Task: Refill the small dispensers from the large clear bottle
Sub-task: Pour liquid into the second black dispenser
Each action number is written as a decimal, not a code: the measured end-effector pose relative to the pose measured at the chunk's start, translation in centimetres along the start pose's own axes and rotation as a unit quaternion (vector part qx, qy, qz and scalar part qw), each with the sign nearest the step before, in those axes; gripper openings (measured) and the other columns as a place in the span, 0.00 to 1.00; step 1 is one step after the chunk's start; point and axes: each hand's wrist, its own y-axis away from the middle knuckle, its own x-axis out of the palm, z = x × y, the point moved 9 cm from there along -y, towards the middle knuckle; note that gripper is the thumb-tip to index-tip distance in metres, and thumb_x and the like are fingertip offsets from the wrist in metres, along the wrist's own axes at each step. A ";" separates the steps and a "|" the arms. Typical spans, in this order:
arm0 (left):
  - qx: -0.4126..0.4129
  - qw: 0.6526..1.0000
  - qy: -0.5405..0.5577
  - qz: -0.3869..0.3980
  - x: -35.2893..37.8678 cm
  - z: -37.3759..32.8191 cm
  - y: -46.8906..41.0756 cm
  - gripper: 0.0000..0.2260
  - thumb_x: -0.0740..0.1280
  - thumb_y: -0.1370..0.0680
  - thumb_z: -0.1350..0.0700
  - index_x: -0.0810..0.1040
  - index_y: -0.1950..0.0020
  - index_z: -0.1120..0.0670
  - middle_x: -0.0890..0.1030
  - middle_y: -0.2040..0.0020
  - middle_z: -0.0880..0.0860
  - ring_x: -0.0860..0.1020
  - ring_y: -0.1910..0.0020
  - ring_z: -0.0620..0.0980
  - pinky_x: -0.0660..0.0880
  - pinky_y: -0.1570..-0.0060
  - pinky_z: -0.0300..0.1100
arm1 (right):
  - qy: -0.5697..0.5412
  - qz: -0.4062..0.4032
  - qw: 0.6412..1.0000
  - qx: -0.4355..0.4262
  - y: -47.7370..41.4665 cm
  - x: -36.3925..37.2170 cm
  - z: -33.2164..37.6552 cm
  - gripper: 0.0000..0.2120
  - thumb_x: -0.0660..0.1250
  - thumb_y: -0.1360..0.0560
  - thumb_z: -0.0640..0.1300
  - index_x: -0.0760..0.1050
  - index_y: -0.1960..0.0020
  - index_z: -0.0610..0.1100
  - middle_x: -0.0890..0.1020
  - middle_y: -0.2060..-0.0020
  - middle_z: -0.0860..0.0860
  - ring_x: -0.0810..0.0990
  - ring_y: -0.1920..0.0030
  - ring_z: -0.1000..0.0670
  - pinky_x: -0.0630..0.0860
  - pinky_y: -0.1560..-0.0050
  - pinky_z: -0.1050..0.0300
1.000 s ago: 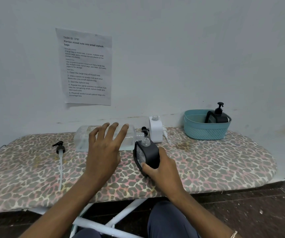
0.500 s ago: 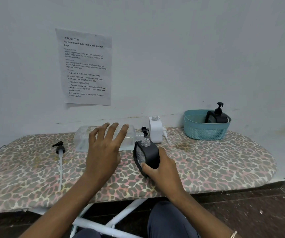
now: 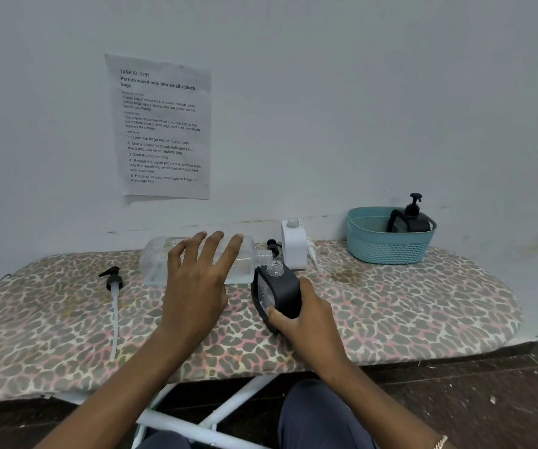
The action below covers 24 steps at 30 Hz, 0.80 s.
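Leopard-print board [image 3: 390, 312]: large clear plastic bottle [image 3: 155, 264] lies uncapped, so lifting may spill. Left hand [image 3: 196, 286] splayed; right hand [image 3: 306, 322] grips black dispenser [image 3: 280, 290].

Your cover [image 3: 390, 306] is leopard-print, tan and grey. You have a black dispenser [image 3: 282, 291], white dispenser [image 3: 294, 247], teal basket [image 3: 387, 251].

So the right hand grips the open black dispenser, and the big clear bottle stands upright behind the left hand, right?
No. The head view shows the large clear bottle lying on its side, not upright, behind the left hand. The right hand does grip the open black dispenser.
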 end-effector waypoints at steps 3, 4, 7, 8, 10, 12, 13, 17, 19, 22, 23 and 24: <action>-0.001 1.000 0.000 0.002 -0.1 0.0 0.0 0.42 0.76 0.38 0.71 0.75 0.24 0.54 0.79 0.30 0.60 0.76 0.30 0.65 0.66 0.33 0.61 | -0.003 0.003 1.000 0.000 0.0 0.0 -0.1 0.20 0.76 0.26 0.53 0.71 0.40 0.61 0.84 0.54 0.62 0.83 0.54 0.64 0.77 0.60 0.70; -0.001 1.000 0.000 0.002 -0.1 0.0 0.0 0.42 0.76 0.38 0.71 0.75 0.24 0.54 0.79 0.30 0.60 0.76 0.30 0.65 0.66 0.33 0.61 | -0.003 0.003 1.000 0.001 0.0 0.1 -0.1 0.20 0.76 0.26 0.52 0.71 0.40 0.61 0.84 0.54 0.62 0.83 0.54 0.64 0.77 0.60 0.70; -0.001 1.000 -0.001 0.005 -0.1 0.0 0.0 0.42 0.77 0.38 0.71 0.75 0.24 0.54 0.79 0.30 0.60 0.76 0.30 0.65 0.66 0.33 0.61 | -0.004 0.000 1.000 0.002 0.0 0.0 -0.1 0.19 0.76 0.26 0.51 0.70 0.43 0.63 0.84 0.56 0.62 0.83 0.56 0.64 0.77 0.62 0.69; -0.001 1.000 -0.001 0.005 -0.1 0.0 0.0 0.42 0.77 0.38 0.71 0.75 0.24 0.54 0.79 0.30 0.60 0.76 0.30 0.65 0.66 0.33 0.61 | -0.004 -0.001 1.000 0.002 0.0 0.0 0.0 0.18 0.76 0.26 0.51 0.70 0.44 0.64 0.84 0.56 0.63 0.83 0.56 0.64 0.76 0.62 0.70; -0.001 1.000 -0.001 0.006 -0.1 0.0 0.0 0.42 0.77 0.38 0.70 0.75 0.24 0.54 0.79 0.30 0.60 0.76 0.30 0.65 0.66 0.34 0.61 | -0.001 -0.001 1.000 0.002 0.0 0.0 0.0 0.18 0.76 0.26 0.52 0.70 0.45 0.65 0.83 0.56 0.64 0.83 0.55 0.64 0.77 0.61 0.70; -0.001 1.000 -0.001 0.006 -0.1 0.0 0.0 0.42 0.76 0.37 0.70 0.75 0.24 0.54 0.79 0.30 0.60 0.76 0.30 0.65 0.67 0.33 0.61 | 0.000 0.001 1.000 0.003 0.0 0.0 0.0 0.19 0.76 0.26 0.52 0.69 0.43 0.65 0.83 0.55 0.63 0.83 0.54 0.65 0.77 0.60 0.70; -0.002 1.000 0.000 0.006 -0.1 0.0 0.0 0.41 0.76 0.37 0.70 0.75 0.24 0.54 0.79 0.30 0.60 0.76 0.30 0.65 0.67 0.33 0.62 | 0.000 0.002 1.000 0.003 0.0 0.0 0.0 0.19 0.76 0.26 0.52 0.69 0.42 0.64 0.84 0.55 0.63 0.83 0.54 0.65 0.77 0.60 0.70; -0.001 1.000 -0.001 0.004 -0.1 0.0 0.0 0.41 0.76 0.37 0.70 0.75 0.24 0.54 0.79 0.30 0.60 0.76 0.30 0.65 0.67 0.34 0.62 | -0.001 0.005 1.000 0.003 0.0 0.0 0.0 0.20 0.76 0.25 0.51 0.70 0.40 0.62 0.84 0.54 0.63 0.83 0.54 0.65 0.77 0.60 0.70; -0.001 1.000 -0.001 0.003 -0.1 0.0 0.0 0.41 0.76 0.37 0.70 0.75 0.24 0.54 0.79 0.30 0.60 0.76 0.30 0.65 0.67 0.34 0.62 | -0.004 0.004 1.000 0.004 0.0 0.0 0.0 0.19 0.76 0.25 0.51 0.70 0.41 0.63 0.84 0.54 0.62 0.83 0.55 0.65 0.77 0.61 0.70; -0.002 1.000 -0.001 0.004 -0.1 0.0 0.0 0.41 0.76 0.37 0.71 0.75 0.24 0.54 0.79 0.30 0.60 0.76 0.30 0.65 0.67 0.34 0.62 | -0.007 0.003 1.000 0.003 0.0 0.0 0.0 0.19 0.76 0.26 0.52 0.69 0.44 0.66 0.84 0.54 0.63 0.83 0.54 0.64 0.77 0.61 0.69; -0.003 1.000 0.000 0.004 -0.2 0.0 0.0 0.41 0.76 0.37 0.71 0.75 0.24 0.54 0.79 0.30 0.60 0.76 0.30 0.65 0.67 0.34 0.62 | -0.006 0.003 1.000 0.003 0.0 0.0 0.0 0.19 0.76 0.26 0.52 0.69 0.44 0.67 0.84 0.54 0.63 0.83 0.54 0.64 0.78 0.60 0.69; -0.003 1.000 0.000 0.004 -0.2 0.0 0.0 0.41 0.76 0.36 0.71 0.75 0.24 0.54 0.79 0.30 0.60 0.76 0.30 0.65 0.67 0.34 0.62 | -0.005 0.002 1.000 0.003 0.0 0.0 0.0 0.19 0.76 0.26 0.52 0.69 0.44 0.67 0.83 0.54 0.64 0.83 0.54 0.64 0.78 0.60 0.69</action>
